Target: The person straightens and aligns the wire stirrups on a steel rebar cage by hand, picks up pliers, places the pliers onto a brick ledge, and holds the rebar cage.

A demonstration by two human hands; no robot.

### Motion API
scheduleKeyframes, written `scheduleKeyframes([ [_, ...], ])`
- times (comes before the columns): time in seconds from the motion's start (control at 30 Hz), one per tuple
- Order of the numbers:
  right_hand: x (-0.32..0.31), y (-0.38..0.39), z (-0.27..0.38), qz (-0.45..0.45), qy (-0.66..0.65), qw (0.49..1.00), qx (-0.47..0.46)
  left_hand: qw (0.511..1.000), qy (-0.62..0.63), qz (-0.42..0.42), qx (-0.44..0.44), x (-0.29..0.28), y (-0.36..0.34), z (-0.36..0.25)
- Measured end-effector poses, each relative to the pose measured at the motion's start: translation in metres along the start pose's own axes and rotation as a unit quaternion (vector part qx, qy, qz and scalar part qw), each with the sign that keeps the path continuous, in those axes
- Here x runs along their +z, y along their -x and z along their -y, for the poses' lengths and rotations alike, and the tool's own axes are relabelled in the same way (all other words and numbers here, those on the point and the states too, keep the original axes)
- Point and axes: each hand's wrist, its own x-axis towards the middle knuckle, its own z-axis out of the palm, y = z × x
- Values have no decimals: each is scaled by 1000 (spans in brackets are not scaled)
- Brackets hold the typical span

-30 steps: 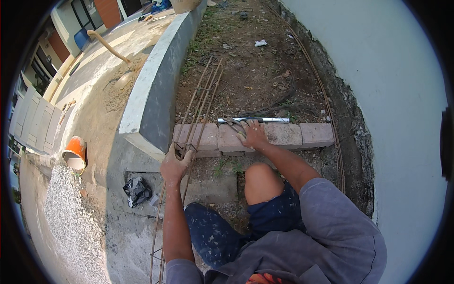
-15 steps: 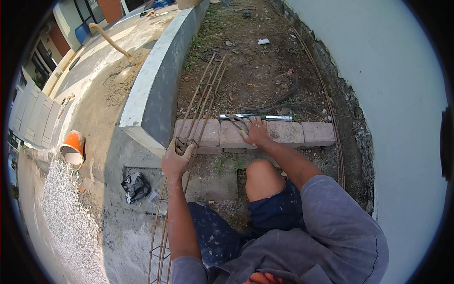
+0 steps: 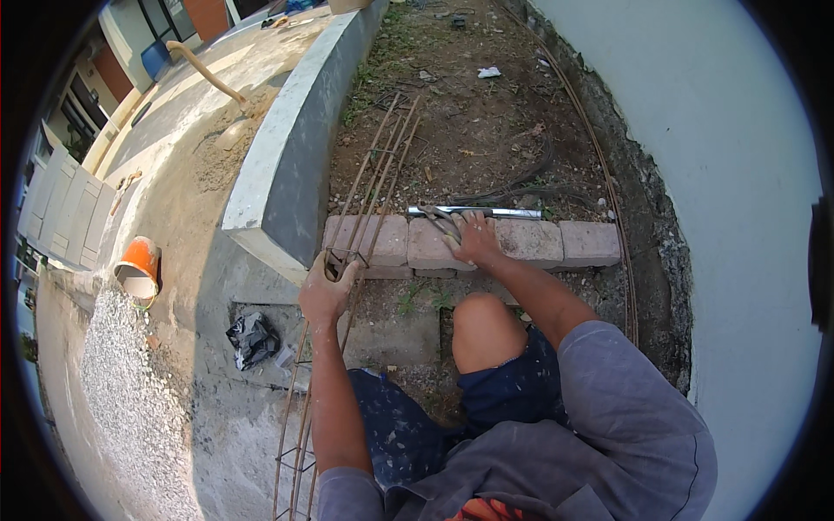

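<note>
A long, narrow rebar cage [image 3: 380,184] of thin rods tied with wire stirrups lies across a low row of pale pinkish blocks [image 3: 526,241]. My left hand [image 3: 326,289] curls around the cage at a stirrup, by the row's left end. Farther right, my right hand [image 3: 476,239] rests on the blocks, its thumb and fingers about the handles of dark pliers [image 3: 441,223]. The jaws point away to the left, clear of the cage. Just behind the pliers, a shiny metal bar [image 3: 512,213] lies along the blocks' far edge.
A low grey wall [image 3: 282,161] stands left of the cage; a tall white wall [image 3: 738,217] rises at right, with long rods [image 3: 612,187] along its foot. At left are an orange bucket [image 3: 139,265], gravel [image 3: 130,382] and a black plastic bag [image 3: 252,340].
</note>
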Motion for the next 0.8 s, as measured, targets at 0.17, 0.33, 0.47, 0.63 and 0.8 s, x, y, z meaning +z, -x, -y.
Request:
scheduleKeyframes([
  [0.17,-6,1,2,12,-8,1000,6,1000,3,-2,3,-1,1,-1],
  [0.33,-11,1,5,49,-1,999,23,1000,-3,12,-13,-2,-1,-2],
  [0.47,-12,1,3,60,-51,997,21,1000,3,19,-11,-1,-2,-1],
  [0.63,-4,0,3,37,-50,997,36,1000,-9,14,-17,0,-1,-1],
  [0.8,-1,-1,1,10,-23,999,21,1000,1,17,-14,0,-2,-1],
])
